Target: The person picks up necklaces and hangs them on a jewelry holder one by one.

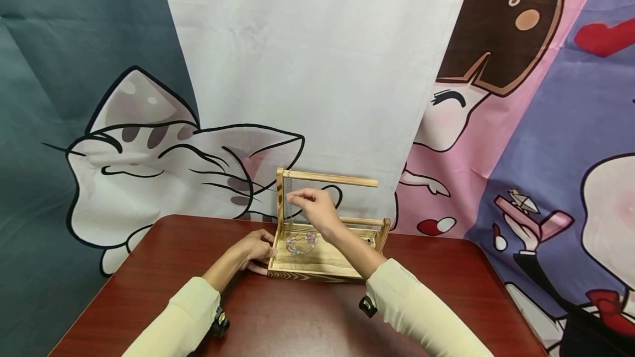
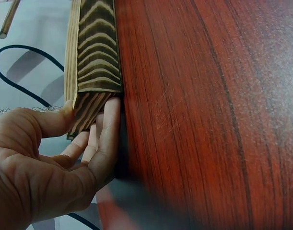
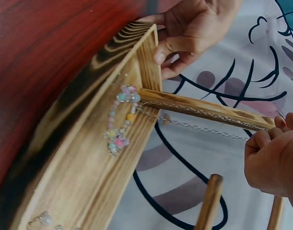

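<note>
A wooden jewelry stand has a shallow tray, a left post and crossbars. My left hand grips the tray's left end, thumb on the rim and fingers against the side and underneath, as the left wrist view shows. A silver chain necklace hangs along the left post from near the top bar. With thumb and fingers, my right hand pinches the chain below that bar; the fingertips are partly hidden. A pastel beaded bracelet lies in the tray's left part, below the chain.
More small jewelry lies toward the tray's right end. The stand rests near the back of a reddish-brown table. A cartoon-printed cloth hangs close behind it. The upper bar ends free on the right.
</note>
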Demonstrator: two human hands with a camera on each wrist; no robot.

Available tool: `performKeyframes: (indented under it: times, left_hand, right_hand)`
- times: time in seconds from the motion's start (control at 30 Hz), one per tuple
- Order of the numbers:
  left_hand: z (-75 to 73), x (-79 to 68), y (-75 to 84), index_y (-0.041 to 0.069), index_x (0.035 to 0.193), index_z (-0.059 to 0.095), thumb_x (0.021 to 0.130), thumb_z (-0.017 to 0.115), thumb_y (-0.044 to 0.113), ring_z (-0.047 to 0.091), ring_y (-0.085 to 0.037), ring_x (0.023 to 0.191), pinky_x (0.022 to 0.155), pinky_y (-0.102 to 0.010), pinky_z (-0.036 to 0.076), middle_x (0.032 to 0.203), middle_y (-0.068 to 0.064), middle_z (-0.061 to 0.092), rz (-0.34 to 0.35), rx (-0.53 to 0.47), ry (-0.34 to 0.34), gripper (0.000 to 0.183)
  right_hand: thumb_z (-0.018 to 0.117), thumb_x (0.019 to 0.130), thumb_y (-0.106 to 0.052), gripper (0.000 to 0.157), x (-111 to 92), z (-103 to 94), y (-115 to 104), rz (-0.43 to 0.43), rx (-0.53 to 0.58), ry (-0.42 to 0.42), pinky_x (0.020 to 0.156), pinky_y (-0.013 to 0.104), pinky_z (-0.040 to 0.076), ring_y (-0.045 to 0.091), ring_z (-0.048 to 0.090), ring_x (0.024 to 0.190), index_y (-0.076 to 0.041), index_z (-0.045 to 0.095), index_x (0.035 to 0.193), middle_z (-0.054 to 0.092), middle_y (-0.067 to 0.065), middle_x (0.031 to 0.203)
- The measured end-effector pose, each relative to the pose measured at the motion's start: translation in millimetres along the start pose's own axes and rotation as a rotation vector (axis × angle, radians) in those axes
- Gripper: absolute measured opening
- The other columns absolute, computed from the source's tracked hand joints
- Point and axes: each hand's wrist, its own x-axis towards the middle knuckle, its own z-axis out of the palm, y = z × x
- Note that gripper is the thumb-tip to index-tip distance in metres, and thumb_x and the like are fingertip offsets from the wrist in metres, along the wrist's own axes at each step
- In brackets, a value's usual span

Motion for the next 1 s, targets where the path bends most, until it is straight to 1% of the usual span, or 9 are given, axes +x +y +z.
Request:
performKeyframes:
  times: [0.07,0.13,0.2,0.3,0.4,0.57,0.7,0.9,1.0]
  left_hand:
    - [0.0,0.0,0.1,0.000,0.137,0.052,0.101,0.067,-0.004,0.074,-0.026,0.086,0.068,-0.045,0.073,0.101,-0.020,0.072,-0.001,0.002,0.002,0.038]
    - [0.0,-0.3,0.5,0.000,0.137,0.053,0.101,0.067,-0.004,0.074,-0.025,0.086,0.068,-0.045,0.073,0.101,-0.019,0.072,-0.002,0.004,0.002,0.038]
    - [0.1,-0.7,1.0,0.000,0.136,0.053,0.101,0.067,-0.004,0.074,-0.025,0.086,0.068,-0.045,0.073,0.101,-0.019,0.072,-0.001,0.006,0.002,0.038]
    - [0.2,-1.3,1.5,0.000,0.136,0.053,0.101,0.067,-0.003,0.074,-0.025,0.086,0.068,-0.046,0.073,0.102,-0.020,0.072,0.001,0.008,-0.001,0.038]
    - [0.4,-1.6,1.7,-0.001,0.136,0.053,0.101,0.067,-0.003,0.074,-0.026,0.086,0.069,-0.046,0.074,0.102,-0.021,0.072,0.002,0.007,-0.005,0.038]
    - [0.2,-1.6,2.3,-0.001,0.136,0.053,0.101,0.067,-0.003,0.074,-0.026,0.087,0.069,-0.046,0.074,0.102,-0.020,0.072,0.000,0.005,-0.006,0.038]
    - [-0.3,-1.4,2.2,0.000,0.137,0.054,0.101,0.067,-0.003,0.074,-0.025,0.087,0.068,-0.045,0.074,0.102,-0.020,0.072,-0.001,0.008,-0.002,0.038]
    - [-1.1,-2.0,1.4,0.000,0.138,0.054,0.101,0.067,-0.002,0.074,-0.026,0.089,0.069,-0.044,0.074,0.104,-0.020,0.071,-0.002,0.016,0.004,0.039]
    - [-1.2,-2.2,1.6,0.000,0.139,0.054,0.101,0.067,-0.003,0.074,-0.027,0.090,0.069,-0.044,0.074,0.105,-0.020,0.070,-0.007,0.016,0.006,0.040]
  right_hand:
    - [0.076,0.106,-0.023,0.027,-1.4,0.5,4.7,0.004,0.020,0.000,0.069,0.023,0.045,0.010,0.052,0.075,-0.006,0.085,0.126,0.084,0.005,0.109]
    - [0.076,0.107,-0.022,0.028,-2.7,0.7,8.9,0.009,0.040,-0.003,0.061,0.022,0.038,0.011,0.041,0.066,-0.005,0.084,0.127,0.081,-0.006,0.100]
    - [0.075,0.107,-0.020,0.028,-4.5,0.8,12.7,0.022,0.059,-0.006,0.056,0.021,0.035,0.009,0.038,0.060,-0.003,0.083,0.127,0.072,-0.014,0.086]
    - [0.073,0.107,-0.016,0.029,-6.9,0.7,17.7,0.045,0.108,-0.026,0.053,0.020,0.033,0.006,0.036,0.055,0.000,0.081,0.130,0.064,-0.016,0.073]
    - [0.072,0.107,-0.014,0.028,-9.0,0.8,22.9,0.074,0.160,-0.048,0.051,0.019,0.033,0.007,0.038,0.053,0.001,0.080,0.129,0.058,-0.009,0.064]
    - [0.071,0.108,-0.015,0.025,-13.8,1.8,31.4,0.109,0.156,-0.073,0.055,0.020,0.043,0.010,0.050,0.061,-0.002,0.082,0.126,0.066,-0.007,0.076]
    - [0.071,0.107,-0.015,0.028,-16.5,4.3,40.8,0.120,0.153,-0.091,0.061,0.020,0.051,0.010,0.060,0.071,0.001,0.080,0.128,0.071,-0.004,0.088]
    - [0.069,0.107,-0.012,0.034,-21.2,8.8,56.7,0.094,0.133,-0.130,0.071,0.025,0.062,0.024,0.077,0.090,0.010,0.075,0.133,0.081,0.022,0.107]
    - [0.067,0.109,-0.013,0.034,-23.5,10.0,63.7,0.065,0.094,-0.150,0.081,0.035,0.068,0.032,0.081,0.104,0.010,0.075,0.133,0.080,0.031,0.121]
